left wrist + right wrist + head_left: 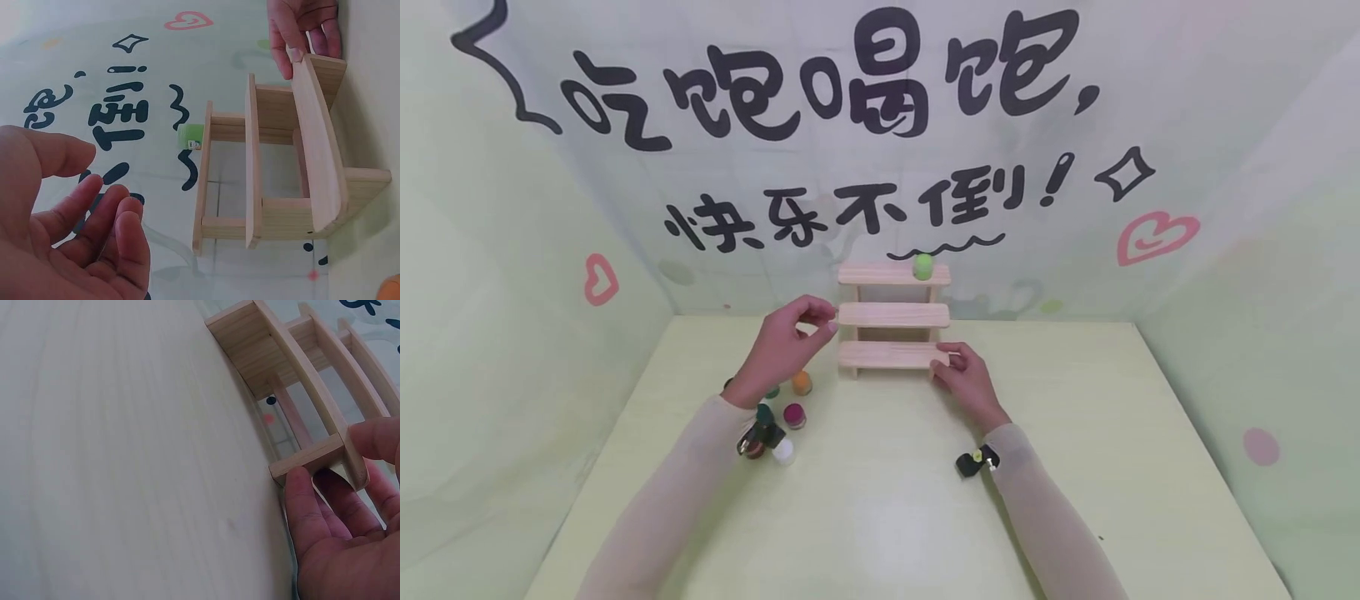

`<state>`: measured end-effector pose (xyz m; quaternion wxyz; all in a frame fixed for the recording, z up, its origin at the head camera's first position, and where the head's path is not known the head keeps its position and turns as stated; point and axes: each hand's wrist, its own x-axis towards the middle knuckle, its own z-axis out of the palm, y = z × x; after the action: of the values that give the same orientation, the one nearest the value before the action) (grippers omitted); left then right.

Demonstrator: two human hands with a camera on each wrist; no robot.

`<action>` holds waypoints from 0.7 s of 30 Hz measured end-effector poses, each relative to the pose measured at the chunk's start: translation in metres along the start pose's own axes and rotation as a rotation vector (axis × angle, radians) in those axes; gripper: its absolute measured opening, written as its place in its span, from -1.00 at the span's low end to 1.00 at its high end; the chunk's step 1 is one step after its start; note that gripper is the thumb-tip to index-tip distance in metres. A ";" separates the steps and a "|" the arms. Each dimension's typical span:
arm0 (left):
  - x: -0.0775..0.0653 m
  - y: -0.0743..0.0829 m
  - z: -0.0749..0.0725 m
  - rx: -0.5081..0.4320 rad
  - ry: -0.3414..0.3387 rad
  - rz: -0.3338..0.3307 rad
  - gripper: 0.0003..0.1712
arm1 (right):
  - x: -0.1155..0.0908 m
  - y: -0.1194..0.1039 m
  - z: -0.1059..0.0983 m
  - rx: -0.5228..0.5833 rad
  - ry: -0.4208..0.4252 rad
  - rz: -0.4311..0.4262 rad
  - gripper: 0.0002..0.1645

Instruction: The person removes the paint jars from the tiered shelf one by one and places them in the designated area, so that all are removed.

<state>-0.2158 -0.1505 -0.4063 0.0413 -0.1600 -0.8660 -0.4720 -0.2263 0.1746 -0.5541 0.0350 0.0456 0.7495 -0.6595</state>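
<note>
A three-tier wooden shelf stand [892,356] is at the back middle of the table. On its top tier, toward the right end, sits a small green-capped jar [923,267]. My right hand [972,385] grips the right end of the lowest board; in the right wrist view one finger rests along the support under that board [309,461]. Just left of the middle tier is my left hand [790,337], holding nothing. Its fingers are loosely bent in the left wrist view, with the thumb apart from them.
Left of the stand, several small jars are grouped near my left wrist, including an orange one [802,383], a magenta one [794,415] and a white one [783,452]. The left forearm partly hides others. A printed cloth backdrop [1045,275] rises behind the table [880,508].
</note>
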 end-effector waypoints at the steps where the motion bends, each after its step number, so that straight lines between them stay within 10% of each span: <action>1: 0.006 0.003 0.002 -0.009 0.003 0.004 -0.69 | 0.000 0.000 0.000 -0.002 0.001 -0.003 -0.50; 21: 0.117 0.023 0.084 -0.148 0.041 -0.114 -0.52 | -0.006 -0.003 0.000 -0.002 0.002 -0.012 -0.50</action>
<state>-0.3128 -0.0415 -0.4078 0.0202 -0.1035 -0.8354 -0.5395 -0.2210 0.1741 -0.5505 0.0303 0.0418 0.7504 -0.6590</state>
